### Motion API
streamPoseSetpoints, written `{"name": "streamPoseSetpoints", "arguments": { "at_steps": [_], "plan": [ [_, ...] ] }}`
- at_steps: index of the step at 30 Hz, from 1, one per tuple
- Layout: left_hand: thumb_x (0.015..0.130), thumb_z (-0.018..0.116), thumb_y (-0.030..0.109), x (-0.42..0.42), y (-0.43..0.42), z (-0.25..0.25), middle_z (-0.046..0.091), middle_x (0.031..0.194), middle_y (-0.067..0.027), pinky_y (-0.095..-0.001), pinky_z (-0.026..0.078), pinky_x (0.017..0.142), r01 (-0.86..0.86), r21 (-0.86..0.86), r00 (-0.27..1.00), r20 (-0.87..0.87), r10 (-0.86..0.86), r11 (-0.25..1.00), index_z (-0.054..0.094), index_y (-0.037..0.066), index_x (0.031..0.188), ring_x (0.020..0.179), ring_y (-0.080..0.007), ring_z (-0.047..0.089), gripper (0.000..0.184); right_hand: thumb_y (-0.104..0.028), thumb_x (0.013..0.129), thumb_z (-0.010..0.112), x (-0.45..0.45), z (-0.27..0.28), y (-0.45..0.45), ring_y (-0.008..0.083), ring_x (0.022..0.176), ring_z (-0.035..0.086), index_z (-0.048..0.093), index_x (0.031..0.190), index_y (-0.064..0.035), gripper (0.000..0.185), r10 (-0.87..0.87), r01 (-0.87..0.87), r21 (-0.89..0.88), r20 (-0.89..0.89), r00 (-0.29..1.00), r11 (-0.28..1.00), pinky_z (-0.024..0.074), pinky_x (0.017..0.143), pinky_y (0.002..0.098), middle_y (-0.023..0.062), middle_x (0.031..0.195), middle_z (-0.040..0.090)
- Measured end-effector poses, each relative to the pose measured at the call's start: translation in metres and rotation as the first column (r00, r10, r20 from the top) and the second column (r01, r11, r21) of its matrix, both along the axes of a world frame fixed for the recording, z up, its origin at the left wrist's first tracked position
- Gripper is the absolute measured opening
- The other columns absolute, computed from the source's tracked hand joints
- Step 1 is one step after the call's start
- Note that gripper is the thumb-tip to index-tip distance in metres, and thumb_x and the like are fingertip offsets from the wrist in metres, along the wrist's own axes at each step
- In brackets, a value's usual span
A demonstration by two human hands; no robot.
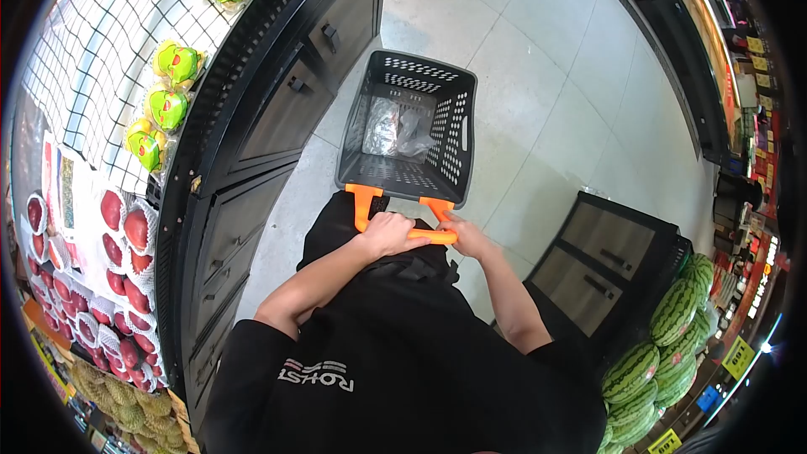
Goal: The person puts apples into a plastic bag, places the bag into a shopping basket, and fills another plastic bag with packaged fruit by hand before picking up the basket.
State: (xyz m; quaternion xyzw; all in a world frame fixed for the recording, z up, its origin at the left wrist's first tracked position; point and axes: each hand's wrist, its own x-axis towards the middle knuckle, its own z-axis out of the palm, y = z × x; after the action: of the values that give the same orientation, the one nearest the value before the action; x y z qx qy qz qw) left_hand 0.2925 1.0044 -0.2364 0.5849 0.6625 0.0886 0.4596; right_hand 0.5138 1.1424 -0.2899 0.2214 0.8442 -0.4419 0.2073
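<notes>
My left hand (pixel 388 234) and right hand (pixel 464 235) are gripping the orange handle (pixel 434 237). The gray basket (pixel 407 130) is extending just beyond them.

Orange handle (pixel 433 236), green-striped watermelons (pixel 675 313)

Plastic packaging (pixel 382 128) lay in the shopping basket (pixel 455 130) ahead. Netted fruit (pixel 136 229) sat left, durians (pixel 126 408) behind it, and watermelons (pixel 677 316) right.

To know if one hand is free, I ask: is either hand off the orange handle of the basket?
No, the left hand and the right hand are both on the orange handle.
</notes>
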Motion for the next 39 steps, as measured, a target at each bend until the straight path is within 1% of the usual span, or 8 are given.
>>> {"name": "streamPoseSetpoints", "arguments": {
  "at_steps": [7,13,16,19,29,31,37,39],
  "plan": [
    [0.086,0.054,0.064,-0.052,0.002,-0.011,0.069,0.084,-0.0204,-0.0459,0.052,0.073,0.005,0.053,1.0,-0.014,-0.004,0.999,0.071,0.002,0.091,0.082,-0.0361,0.068,0.065,0.002,0.075,0.062,-0.054,-0.01,0.004,0.0398,0.123,0.052,0.064,0.097,-0.0103,0.026,-0.091,0.091,-0.008,-0.114,0.989,0.996,0.0481,0.096,0.0456,0.0252,0.128,0.056],
    [0.086,0.053,0.063,-0.088,0.01,-0.016,0.068,0.07,-0.0176,-0.0456,0.055,0.065,0.073,0.182,0.997,-0.046,-0.066,0.981,0.073,0.003,0.081,0.069,-0.0355,0.069,0.063,-0.003,0.078,0.065,-0.086,-0.004,-0.001,0.0395,0.122,0.053,0.065,0.105,-0.0144,0.029,-0.141,0.138,0.041,0.091,0.986,0.99,0.0477,0.097,0.0437,0.0248,0.137,0.05],
    [0.084,0.054,0.065,-0.103,0.019,-0.008,0.069,0.077,-0.0175,-0.0456,0.054,0.067,0.142,0.077,0.989,-0.04,-0.139,0.987,0.073,0.004,0.088,0.072,-0.0347,0.069,0.064,0.003,0.075,0.06,-0.088,-0.003,-0.008,0.0417,0.12,0.053,0.064,0.102,-0.0128,0.032,-0.172,0.173,-0.017,0.047,0.984,0.985,0.0473,0.096,0.0453,0.027,0.139,0.046],
    [0.084,0.055,0.065,-0.12,0.024,-0.014,0.069,0.074,-0.0165,-0.0452,0.054,0.067,0.125,0.15,0.992,-0.047,-0.119,0.981,0.073,0.005,0.089,0.072,-0.0346,0.069,0.064,0.003,0.074,0.061,-0.102,-0.006,-0.006,0.0409,0.124,0.05,0.063,0.103,-0.0126,0.032,-0.174,0.175,-0.023,0.053,0.983,0.984,0.0459,0.098,0.0452,0.0263,0.141,0.045],
    [0.081,0.056,0.069,-0.187,0.05,-0.01,0.068,0.071,-0.0159,-0.0454,0.051,0.067,0.095,0.071,0.995,-0.032,-0.093,0.993,0.073,0.006,0.082,0.073,-0.0341,0.067,0.065,0.002,0.08,0.061,-0.166,-0.009,0.004,0.0367,0.133,0.043,0.063,0.105,-0.0078,0.027,-0.298,0.297,-0.041,-0.011,0.954,0.954,0.042,0.104,0.0429,0.0208,0.129,0.057],
    [0.081,0.057,0.069,-0.199,0.043,-0.007,0.068,0.072,-0.0152,-0.0449,0.051,0.068,0.101,0.14,0.994,-0.062,-0.093,0.985,0.072,0.005,0.082,0.074,-0.033,0.068,0.065,0.0,0.08,0.061,-0.178,-0.008,-0.002,0.0363,0.132,0.044,0.063,0.106,-0.009,0.027,-0.288,0.288,-0.016,0.022,0.957,0.957,0.0422,0.103,0.0426,0.0225,0.131,0.055],
    [0.083,0.054,0.067,-0.209,0.029,0.001,0.069,0.073,-0.0168,-0.0435,0.053,0.07,0.135,0.05,0.989,-0.072,-0.131,0.99,0.073,0.004,0.082,0.078,-0.0325,0.069,0.065,0.0,0.075,0.062,-0.189,0.002,-0.026,0.0378,0.126,0.05,0.063,0.109,-0.013,0.036,-0.245,0.243,0.039,0.053,0.968,0.969,0.0455,0.1,0.0419,0.0219,0.141,0.048],
    [0.084,0.054,0.065,-0.212,0.021,0.005,0.068,0.071,-0.0165,-0.0439,0.053,0.068,0.027,0.013,0.996,-0.081,-0.025,1.0,0.073,0.005,0.082,0.074,-0.0324,0.069,0.063,0.001,0.072,0.062,-0.195,0.002,-0.036,0.0385,0.119,0.055,0.062,0.111,-0.0149,0.042,-0.167,0.166,0.016,0.112,0.98,0.986,0.0479,0.097,0.0429,0.0219,0.143,0.045]
  ]
}}
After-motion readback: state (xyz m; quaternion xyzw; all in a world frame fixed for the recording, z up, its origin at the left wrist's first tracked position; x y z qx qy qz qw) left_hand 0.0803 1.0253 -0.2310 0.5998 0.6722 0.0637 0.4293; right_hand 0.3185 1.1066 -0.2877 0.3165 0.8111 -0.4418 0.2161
